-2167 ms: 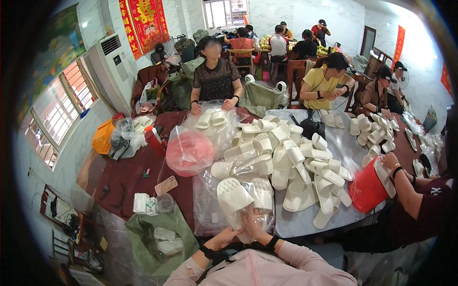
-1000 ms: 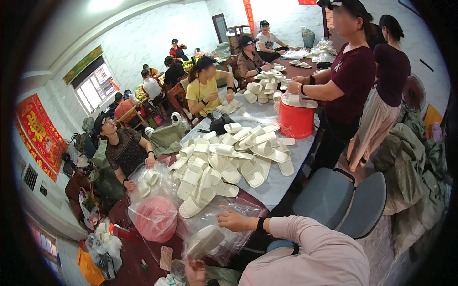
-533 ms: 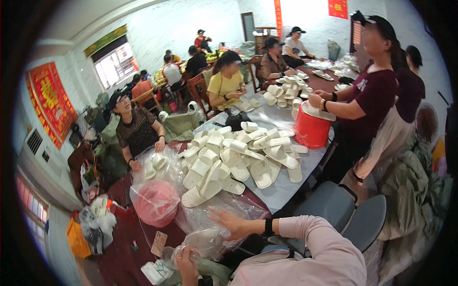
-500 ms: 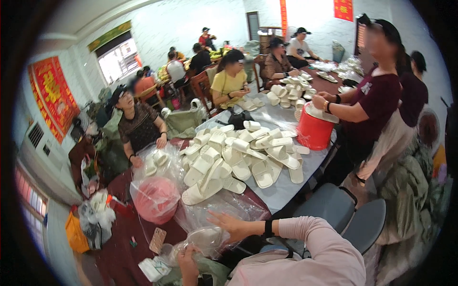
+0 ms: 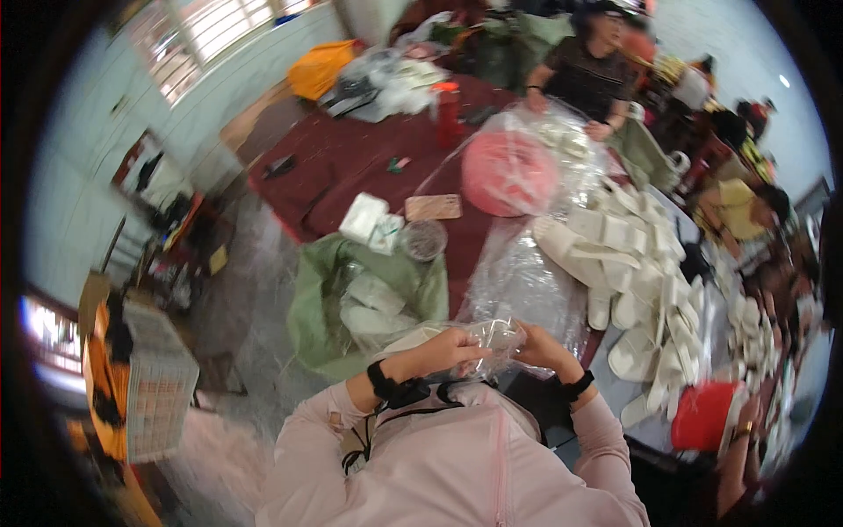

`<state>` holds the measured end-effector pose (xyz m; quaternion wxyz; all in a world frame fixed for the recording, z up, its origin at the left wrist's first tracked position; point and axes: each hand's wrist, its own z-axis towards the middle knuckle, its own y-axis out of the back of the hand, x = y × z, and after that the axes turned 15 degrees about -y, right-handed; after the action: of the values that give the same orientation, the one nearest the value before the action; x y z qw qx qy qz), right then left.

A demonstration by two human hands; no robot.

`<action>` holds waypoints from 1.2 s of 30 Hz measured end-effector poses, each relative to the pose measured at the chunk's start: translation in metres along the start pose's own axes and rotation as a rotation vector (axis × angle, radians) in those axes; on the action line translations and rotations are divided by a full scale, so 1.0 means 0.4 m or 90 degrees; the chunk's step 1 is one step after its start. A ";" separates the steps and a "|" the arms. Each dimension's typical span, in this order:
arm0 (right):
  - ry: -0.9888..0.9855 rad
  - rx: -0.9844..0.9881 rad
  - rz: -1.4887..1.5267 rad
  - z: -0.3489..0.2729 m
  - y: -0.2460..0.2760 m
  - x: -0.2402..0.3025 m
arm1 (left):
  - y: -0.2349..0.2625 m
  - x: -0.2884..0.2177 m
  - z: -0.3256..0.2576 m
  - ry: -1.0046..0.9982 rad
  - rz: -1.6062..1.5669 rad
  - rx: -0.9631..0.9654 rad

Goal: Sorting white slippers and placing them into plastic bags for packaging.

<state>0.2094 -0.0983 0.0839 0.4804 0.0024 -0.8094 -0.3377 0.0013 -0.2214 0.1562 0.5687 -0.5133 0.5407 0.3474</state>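
In front of my body, both hands are closed on a crumpled clear plastic bag [image 5: 497, 337]. My left hand [image 5: 450, 350] pinches its left side, and my right hand [image 5: 543, 348] grips the right side. What is inside the bag, if anything, I cannot make out. Just beyond my left forearm, an open green sack [image 5: 318, 294] holds white slippers in clear plastic [image 5: 373, 303]. More clear plastic sheets [image 5: 524, 272] lie on the table past my right hand. A large heap of white slippers [image 5: 625, 255] spreads beyond them to the right.
A pink tub in clear plastic [image 5: 509, 174], a phone [image 5: 433, 207], a round clear container [image 5: 422, 239] and a white packet [image 5: 363, 217] are on the dark red table [image 5: 351, 162]. A red bucket [image 5: 705, 416] stands at right, beside a co-worker's arm. Another person [image 5: 588, 70] sits across.
My view has turned left, over the green sack. Before, my right hand was spread above a bagged slipper at my left hand; now both hands have come together on clear plastic.
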 end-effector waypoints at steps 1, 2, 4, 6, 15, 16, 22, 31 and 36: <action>-0.003 0.030 -0.012 0.011 -0.007 0.018 | 0.007 0.024 -0.011 0.014 -0.031 -0.001; -0.038 0.027 -0.094 0.019 -0.016 0.041 | 0.012 0.043 -0.026 0.014 -0.035 -0.035; -0.053 0.066 -0.114 0.032 -0.029 0.077 | 0.041 0.088 -0.062 0.038 0.041 -0.084; -0.075 0.089 -0.134 0.048 -0.039 0.091 | 0.086 0.147 -0.099 0.064 0.119 -0.116; -0.050 0.005 0.095 0.155 -0.068 0.057 | 0.381 0.568 -0.365 0.144 0.374 -0.702; -0.053 0.013 0.163 0.158 -0.069 0.069 | 0.383 0.575 -0.376 0.228 0.505 -0.642; -0.040 0.022 0.277 0.176 -0.110 0.203 | 0.376 0.552 -0.390 0.501 0.792 0.018; 0.135 -0.049 0.017 0.292 -0.257 0.281 | 0.419 0.614 -0.485 0.662 0.882 0.354; 0.091 -0.012 0.012 0.361 -0.333 0.325 | 0.432 0.666 -0.508 0.484 0.839 0.293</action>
<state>-0.0158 -0.1655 0.0668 0.5401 0.0146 -0.7697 -0.3401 -0.1690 -0.4190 -0.1161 0.1138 -0.0407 0.9485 0.2929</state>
